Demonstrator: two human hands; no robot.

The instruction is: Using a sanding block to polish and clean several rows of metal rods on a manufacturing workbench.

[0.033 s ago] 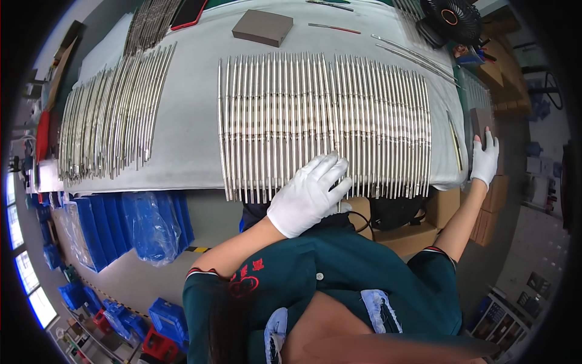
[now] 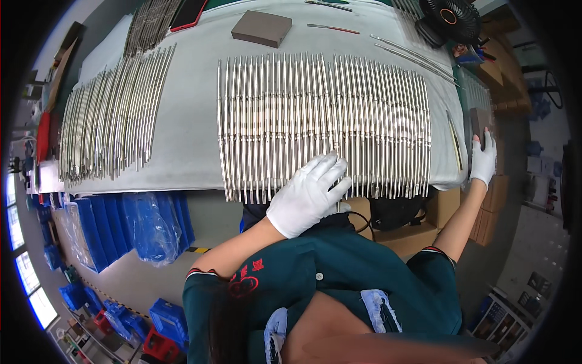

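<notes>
Metal rods (image 2: 279,109) lie side by side in a wide row before me. My left hand (image 2: 309,194), in a white glove, rests over the row's near ends, fingers stretched and thumb apart. One rod shows between thumb and fingers and sticks out below them; whether it is pinched cannot be made out. At the table's right edge, my right hand (image 2: 484,161), also gloved with bare fingertips showing, reaches a grey-brown block (image 2: 482,118). Its fingers are extended and apart against the block's near end. Beneath the block lies a clear, ribbed surface (image 2: 474,88).
Another rod batch (image 2: 112,115) lies at left, with a phone (image 2: 188,14) behind it. A second grey-brown block (image 2: 262,28) sits beyond the main row. A black fan (image 2: 449,19) stands far right, near loose rods (image 2: 415,57). Blue bins (image 2: 103,227) stand below the table's left.
My right hand has shifted very slightly left beside the block. My left hand and the rods look unchanged.
</notes>
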